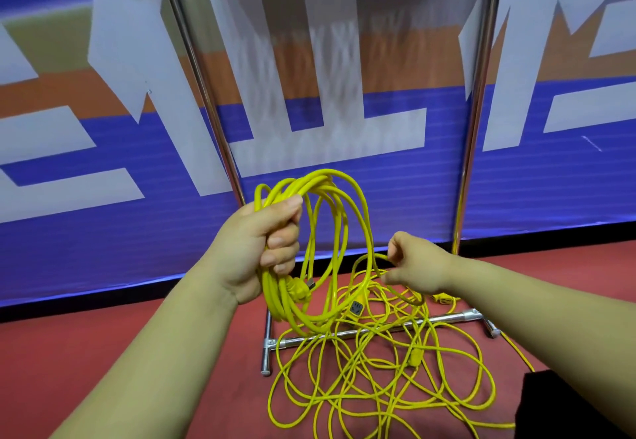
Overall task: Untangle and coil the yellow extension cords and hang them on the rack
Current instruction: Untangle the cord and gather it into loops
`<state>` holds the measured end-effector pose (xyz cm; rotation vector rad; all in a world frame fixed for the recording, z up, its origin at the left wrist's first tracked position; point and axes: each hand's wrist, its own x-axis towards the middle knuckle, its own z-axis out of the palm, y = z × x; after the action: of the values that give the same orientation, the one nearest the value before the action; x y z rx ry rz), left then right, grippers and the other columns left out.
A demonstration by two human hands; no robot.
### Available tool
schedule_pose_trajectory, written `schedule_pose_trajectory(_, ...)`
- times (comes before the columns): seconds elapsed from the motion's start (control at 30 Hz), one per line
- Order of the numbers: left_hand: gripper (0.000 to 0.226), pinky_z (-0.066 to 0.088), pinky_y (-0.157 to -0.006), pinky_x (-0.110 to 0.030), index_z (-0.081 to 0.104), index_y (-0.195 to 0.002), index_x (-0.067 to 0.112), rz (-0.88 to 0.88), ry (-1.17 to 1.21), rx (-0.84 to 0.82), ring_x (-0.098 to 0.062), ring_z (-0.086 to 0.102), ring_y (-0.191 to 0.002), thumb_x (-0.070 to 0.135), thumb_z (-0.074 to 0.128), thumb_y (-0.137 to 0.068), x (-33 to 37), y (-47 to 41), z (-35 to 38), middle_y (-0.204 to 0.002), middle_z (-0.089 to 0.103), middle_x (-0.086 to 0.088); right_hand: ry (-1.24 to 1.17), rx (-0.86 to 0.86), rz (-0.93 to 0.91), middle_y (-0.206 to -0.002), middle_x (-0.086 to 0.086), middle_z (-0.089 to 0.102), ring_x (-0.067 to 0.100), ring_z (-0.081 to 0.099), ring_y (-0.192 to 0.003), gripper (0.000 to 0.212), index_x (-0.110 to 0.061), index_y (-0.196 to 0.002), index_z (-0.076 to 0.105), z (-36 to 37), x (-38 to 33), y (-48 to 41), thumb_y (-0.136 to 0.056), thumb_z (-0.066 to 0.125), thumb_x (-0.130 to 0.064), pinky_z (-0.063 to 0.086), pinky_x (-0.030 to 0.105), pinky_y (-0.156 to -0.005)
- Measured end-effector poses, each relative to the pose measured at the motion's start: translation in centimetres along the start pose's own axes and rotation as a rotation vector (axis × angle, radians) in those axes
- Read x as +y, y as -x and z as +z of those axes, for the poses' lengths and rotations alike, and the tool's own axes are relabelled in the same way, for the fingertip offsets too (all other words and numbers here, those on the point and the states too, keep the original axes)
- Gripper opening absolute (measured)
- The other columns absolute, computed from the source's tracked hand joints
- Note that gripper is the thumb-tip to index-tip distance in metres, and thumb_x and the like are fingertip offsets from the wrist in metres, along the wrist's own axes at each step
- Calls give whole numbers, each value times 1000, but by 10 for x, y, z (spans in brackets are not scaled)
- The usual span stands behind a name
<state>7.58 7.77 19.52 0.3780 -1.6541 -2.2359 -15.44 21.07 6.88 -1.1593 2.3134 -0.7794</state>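
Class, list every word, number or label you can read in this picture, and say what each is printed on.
No text can be read whole.
On the banner: huge white strokes, seemingly parts of characters, cropped and blurred; unreadable.
On the grey socket face among the yellow cords: no legible marking.
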Motion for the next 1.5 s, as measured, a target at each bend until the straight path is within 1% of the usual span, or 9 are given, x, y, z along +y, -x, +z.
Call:
schedule_pose_trajectory(0.2,22,30,-35,-16,53,-76,14,42,48,-20,-2,28,-29,30,59,-90,8,7,-5,-45,31,7,140,190,-83,-101,4,53,29,53,-94,43,-20,-98,46,13,3,-8,-76,82,-32,43,37,-77)
schedule_pose_trajectory(0.37,22,27,-35,-17,52,-76,15,82,83,-33,-2,28,-28,31,56,-90,11,13,-13,-44,30,8,35,38,-98,-106,-6,63,20,62,-99,42,-20,-106,52,25,2,-8,-79,82,-33,50,36,-89)
schedule_pose_trajectory(0.6,22,27,-35,-17,53,-77,17,184,181,27,0,30,-29,33,55,-93,16,18,-25,-44,32,10,13,-130,-69,-70,0,64,20,57,-62,27,-16,-91,41,46,1,-6,-89,68,-10,46,36,-60)
schedule_pose_trajectory(0.73,26,31,-36,-18,51,-78,19,207,226,220,-2,29,-31,34,48,-99,12,12,-36,-45,32,9,-41,-59,-59,-71,11,69,27,63,-62,25,-19,-85,44,38,-13,-4,-89,68,-12,47,40,-57)
schedule_pose_trajectory(0.9,28,35,-38,-18,52,-76,22,166,196,413,-4,35,-36,31,50,-103,-7,5,-60,-50,37,8,112,-87,-171,-78,-5,65,16,64,-69,26,-29,-83,53,23,-37,8,-82,67,-6,50,29,-62)
schedule_pose_trajectory(1.07,28,40,-45,-22,56,-73,16,101,-57,485,-12,45,-45,25,59,-99,-24,1,-67,-57,47,0,-36,188,-349,-69,-13,63,-2,55,-60,26,-32,-78,59,-4,-64,26,-82,72,-9,44,24,-63)
schedule_pose_trajectory(1.23,29,35,-49,-26,67,-74,11,2,-214,453,-18,35,-47,27,63,-97,-37,-4,-43,-54,50,-2,-304,207,-463,-74,-7,69,2,57,-63,17,-23,-83,65,-23,-93,51,-83,78,-12,46,18,-63)
schedule_pose_trajectory(1.37,19,35,-46,-23,73,-98,11,-10,-95,294,-8,35,-40,26,60,-97,-41,-5,-22,-102,70,-14,-414,143,-515,-81,7,74,9,64,-68,14,-14,-85,66,-30,-103,61,-83,78,-6,52,23,-68)
schedule_pose_trajectory(1.5,25,33,-44,-22,66,-90,5,-68,-171,97,-9,33,-37,30,69,-90,-47,-4,-9,-73,62,-18,-549,222,-492,-77,7,72,13,64,-69,18,-13,-82,64,-37,-98,56,-81,79,-4,53,29,-69)
